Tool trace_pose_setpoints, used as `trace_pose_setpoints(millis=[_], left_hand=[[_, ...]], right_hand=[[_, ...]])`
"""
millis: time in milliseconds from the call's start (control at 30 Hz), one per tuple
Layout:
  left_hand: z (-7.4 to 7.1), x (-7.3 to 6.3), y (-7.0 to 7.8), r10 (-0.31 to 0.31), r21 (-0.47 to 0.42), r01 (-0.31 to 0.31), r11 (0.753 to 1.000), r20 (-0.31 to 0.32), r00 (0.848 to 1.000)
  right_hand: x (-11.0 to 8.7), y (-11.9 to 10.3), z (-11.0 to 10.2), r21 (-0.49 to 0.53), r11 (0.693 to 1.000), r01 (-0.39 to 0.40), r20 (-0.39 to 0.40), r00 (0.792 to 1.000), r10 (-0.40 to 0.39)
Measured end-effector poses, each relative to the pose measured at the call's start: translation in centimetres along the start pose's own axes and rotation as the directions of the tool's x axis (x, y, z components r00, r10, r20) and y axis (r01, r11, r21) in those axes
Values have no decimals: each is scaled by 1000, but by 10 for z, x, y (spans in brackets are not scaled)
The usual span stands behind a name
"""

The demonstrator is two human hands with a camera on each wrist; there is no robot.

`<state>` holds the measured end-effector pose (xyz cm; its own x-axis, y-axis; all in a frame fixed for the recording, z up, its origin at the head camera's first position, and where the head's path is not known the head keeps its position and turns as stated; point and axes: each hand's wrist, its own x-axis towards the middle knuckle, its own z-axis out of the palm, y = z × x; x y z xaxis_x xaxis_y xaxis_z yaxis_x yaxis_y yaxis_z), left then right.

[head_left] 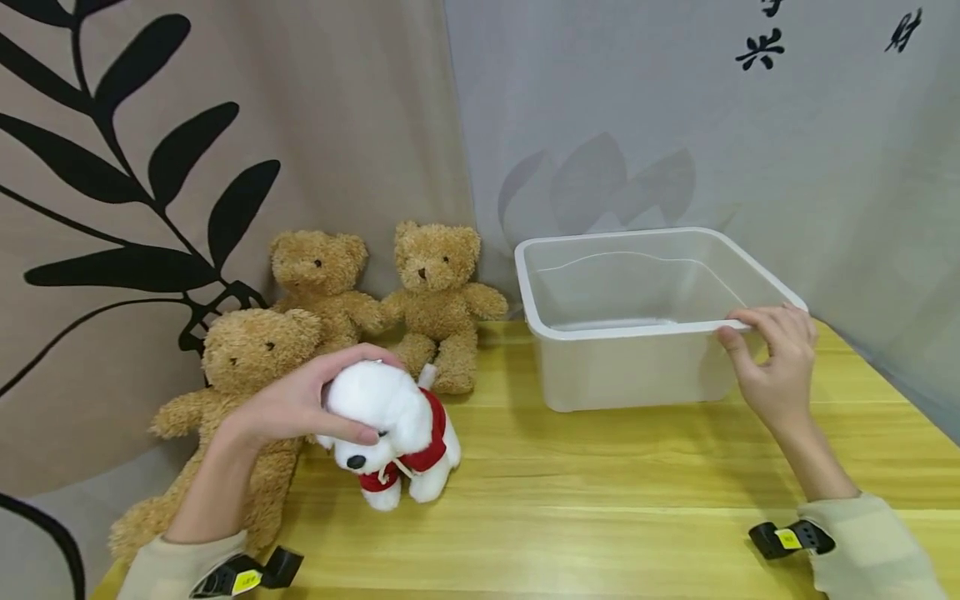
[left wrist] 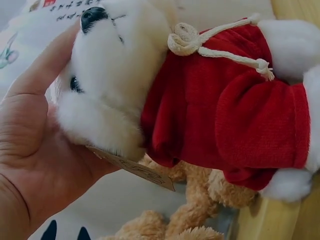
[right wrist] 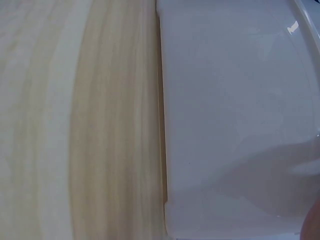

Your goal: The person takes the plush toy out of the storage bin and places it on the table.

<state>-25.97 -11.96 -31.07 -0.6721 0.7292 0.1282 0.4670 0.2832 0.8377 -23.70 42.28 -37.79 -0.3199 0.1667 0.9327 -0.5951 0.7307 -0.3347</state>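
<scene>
My left hand (head_left: 296,402) grips a white plush dog (head_left: 429,433) by its head, thumb across the face. The dog wears a red top with a cream drawstring bow (left wrist: 185,40), and a cardboard tag (left wrist: 137,170) hangs by its head. It is upright over the table; whether its paws touch the wood I cannot tell. At the right, my right hand (head_left: 780,362) holds the near right corner of a white plastic bin's rim, fingers over the edge and thumb outside. No contents show inside the bin (head_left: 630,371). Its smooth wall (right wrist: 235,100) fills much of the right wrist view.
Three brown teddy bears sit on the left: one (head_left: 255,358) beside my left forearm, one (head_left: 318,275) behind it, one (head_left: 437,283) near the bin. The yellow wooden table (head_left: 570,517) meets a printed curtain (head_left: 360,108) at the back.
</scene>
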Motion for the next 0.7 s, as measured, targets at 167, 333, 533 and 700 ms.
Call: trace_pose_setpoints(millis=[167, 333, 533, 700], left_hand=[[-1, -1, -1, 17, -33, -16, 999, 26, 1000], [-3, -1, 1, 31, -43, -30, 999, 30, 999], [-10, -2, -1, 159, -27, -158, 987, 33, 987], [-9, -2, -1, 136, 18, -135, 991, -58, 989]], right_hand=[[-3, 6, 0, -7, 1000, 0, 11, 1000, 0], [-4, 6, -1, -14, 1000, 2, 10, 1000, -2], [-2, 4, -2, -13, 1000, 0, 36, 999, 0], [-1, 2, -5, 2, 999, -32, 85, 996, 31]])
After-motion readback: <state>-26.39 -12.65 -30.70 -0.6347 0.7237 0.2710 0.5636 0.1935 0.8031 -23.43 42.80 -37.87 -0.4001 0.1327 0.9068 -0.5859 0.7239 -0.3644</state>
